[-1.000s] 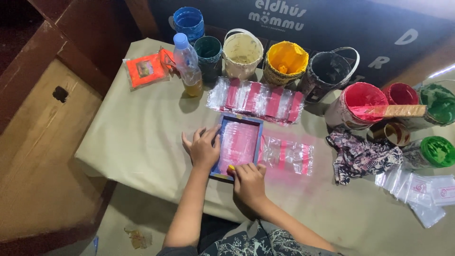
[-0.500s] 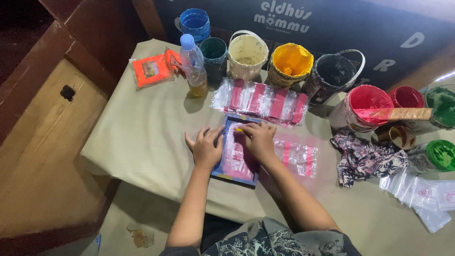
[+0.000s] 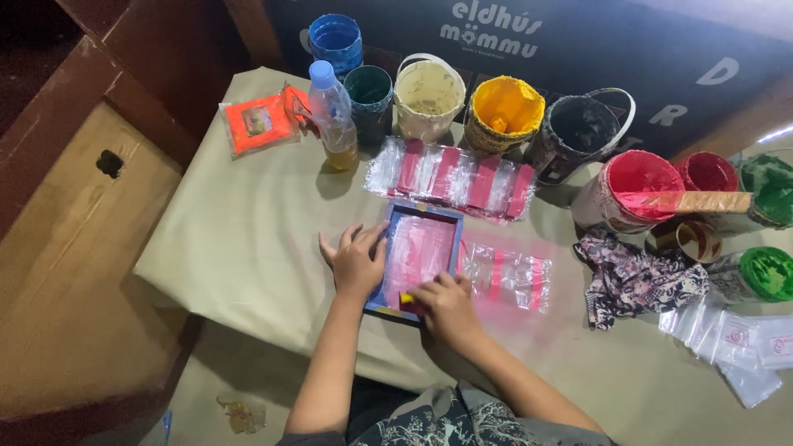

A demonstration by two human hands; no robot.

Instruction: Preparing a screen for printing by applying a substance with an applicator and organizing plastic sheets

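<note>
My right hand point(image 3: 446, 304), nearest me, pinches a small yellow squeegee point(image 3: 406, 297) at the near end of the blue-framed screen point(image 3: 417, 256). My left hand point(image 3: 355, 260) lies spread on its left rim. The frame's long axis runs away from me.

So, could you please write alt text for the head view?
A person's left hand steadies a small blue-framed printing screen while the right hand presses a squeegee at its near edge. Paint buckets line the table's far side.
</note>
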